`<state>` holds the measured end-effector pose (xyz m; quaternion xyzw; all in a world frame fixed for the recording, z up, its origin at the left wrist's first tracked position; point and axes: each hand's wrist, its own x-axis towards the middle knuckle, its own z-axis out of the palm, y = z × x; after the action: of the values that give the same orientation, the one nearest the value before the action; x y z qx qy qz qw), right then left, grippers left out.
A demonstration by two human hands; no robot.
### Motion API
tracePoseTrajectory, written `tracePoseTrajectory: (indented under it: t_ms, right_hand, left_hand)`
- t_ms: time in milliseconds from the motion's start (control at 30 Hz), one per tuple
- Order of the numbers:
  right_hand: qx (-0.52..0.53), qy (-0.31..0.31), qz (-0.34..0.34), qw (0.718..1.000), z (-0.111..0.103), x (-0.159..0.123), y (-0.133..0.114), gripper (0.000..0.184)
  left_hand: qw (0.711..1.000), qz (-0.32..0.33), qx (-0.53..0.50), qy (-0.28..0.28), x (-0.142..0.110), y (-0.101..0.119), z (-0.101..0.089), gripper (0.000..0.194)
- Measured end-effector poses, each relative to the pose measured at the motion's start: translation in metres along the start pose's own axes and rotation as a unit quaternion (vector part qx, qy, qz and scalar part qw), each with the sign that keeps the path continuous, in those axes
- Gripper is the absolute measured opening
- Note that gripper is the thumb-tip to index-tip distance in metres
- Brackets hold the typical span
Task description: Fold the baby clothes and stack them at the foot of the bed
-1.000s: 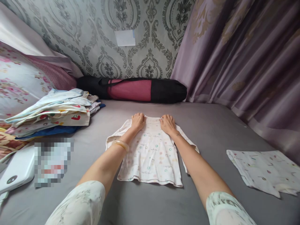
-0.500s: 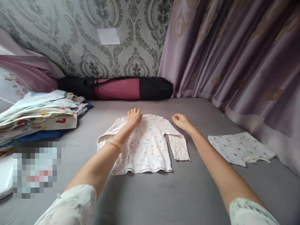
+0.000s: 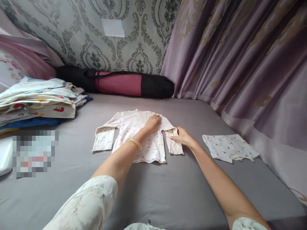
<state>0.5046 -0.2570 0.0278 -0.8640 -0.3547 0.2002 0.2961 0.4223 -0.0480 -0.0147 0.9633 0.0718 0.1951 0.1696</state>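
A small long-sleeved shirt [image 3: 129, 123], pale with a fine print, lies spread on the grey bed sheet with its collar side away from me. Both sleeves bend down beside its body. My left hand [image 3: 153, 123] rests flat on the shirt's upper right part, fingers stretched toward the shoulder; a pale bangle [image 3: 135, 143] circles that wrist. At the outer edge of the right sleeve [image 3: 174, 147], my right hand [image 3: 184, 137] pinches the cloth between thumb and fingers.
Printed white shorts [image 3: 230, 147] lie to the right. A pile of folded clothes [image 3: 38, 102] stands at the left, above a blurred-out object [image 3: 35, 156]. Along the patterned wall rests a long black and pink bag [image 3: 117, 83]. Purple curtains [image 3: 216, 57] hang at the right.
My left hand has moved right across the shirt, from its left shoulder to its right. My right hand has come down onto the right sleeve and taken hold of its edge. The view has shifted slightly.
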Motion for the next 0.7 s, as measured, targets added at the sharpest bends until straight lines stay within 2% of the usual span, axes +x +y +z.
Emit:
tracePoseTrajectory:
  t_ms: [100, 167, 267, 333, 400, 467, 533, 600, 700]
  right_hand:
    - [-0.091, 0.009, -0.022, 0.996, -0.009, -0.001, -0.009, 0.027]
    - [-0.2, 0.052, -0.072, 0.976, -0.02, -0.006, -0.018, 0.027]
    - [-0.398, 0.132, -0.134, 0.898, -0.03, -0.017, -0.027, 0.03]
    - [-0.484, 0.135, -0.139, 0.853, -0.031, -0.024, -0.025, 0.03]
    - [-0.519, 0.106, -0.127, 0.839, -0.03, -0.032, -0.016, 0.033]
    - [-0.52, 0.076, -0.102, 0.845, -0.032, -0.037, -0.002, 0.039]
    - [-0.495, 0.049, -0.074, 0.864, -0.041, -0.037, 0.011, 0.045]
    - [-0.439, 0.034, -0.055, 0.896, -0.055, -0.029, 0.023, 0.047]
    - [-0.284, 0.044, -0.023, 0.958, -0.076, -0.007, 0.035, 0.042]
  left_hand:
    - [1.0, -0.02, 0.013, -0.012, -0.003, 0.001, 0.003, 0.036]
    - [0.999, -0.029, 0.017, -0.02, -0.003, 0.001, 0.002, 0.038]
    - [0.999, -0.039, 0.018, -0.03, -0.003, 0.003, 0.0, 0.041]
    - [0.998, -0.043, 0.018, -0.035, -0.003, 0.004, -0.001, 0.043]
    - [0.998, -0.043, 0.017, -0.038, -0.003, 0.005, -0.001, 0.044]
    - [0.998, -0.047, 0.015, -0.04, -0.004, 0.006, -0.001, 0.044]
    - [0.998, -0.05, 0.012, -0.041, -0.004, 0.006, -0.001, 0.044]
    - [0.998, -0.05, 0.008, -0.035, -0.005, 0.006, -0.002, 0.043]
    - [0.999, -0.047, -0.002, -0.027, -0.005, 0.005, -0.002, 0.041]
